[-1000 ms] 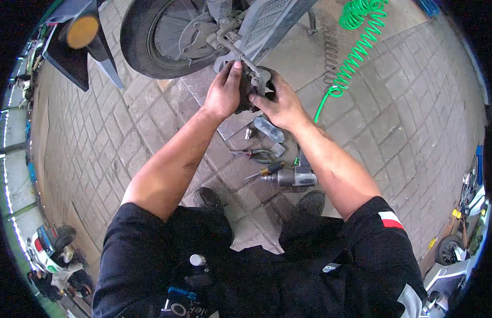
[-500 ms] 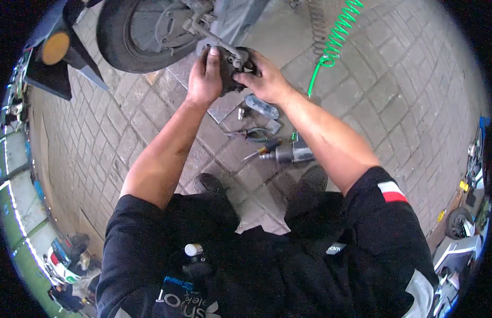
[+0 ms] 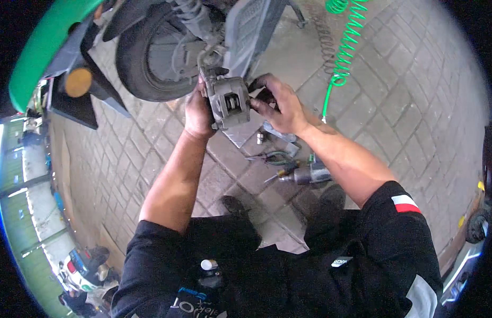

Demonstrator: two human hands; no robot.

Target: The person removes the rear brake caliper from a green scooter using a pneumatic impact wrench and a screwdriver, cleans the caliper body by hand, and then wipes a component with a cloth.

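In the head view my left hand [image 3: 198, 108] is wrapped round the left side of a grimy metal brake caliper [image 3: 230, 108], whose rectangular opening faces up. My right hand [image 3: 280, 106] has its fingers curled at the caliper's right side, thumb against that edge; some of what lies inside the fingers is dark and unclear. A metal arm and hose run from the caliper toward a scooter's wheel [image 3: 134, 55] above it. Below the hands on the paving lie a small socket [image 3: 260, 138], a grey-blue oblong piece [image 3: 280, 132], pliers [image 3: 275, 158], a screwdriver [image 3: 277, 174] and an air impact wrench [image 3: 304, 175].
A coiled green air hose [image 3: 344, 42] runs down the right toward the tools. Dark body panels with an orange reflector [image 3: 77, 82] and a green panel [image 3: 39, 53] stand upper left. A white scooter [image 3: 79, 265] is at lower left, and vehicle parts [image 3: 474, 228] line the right rim.
The caliper has been turned to show its rectangular opening. My left hand has shifted down and behind it, and my right fingers have moved to its edge. The camera's view has shifted too.
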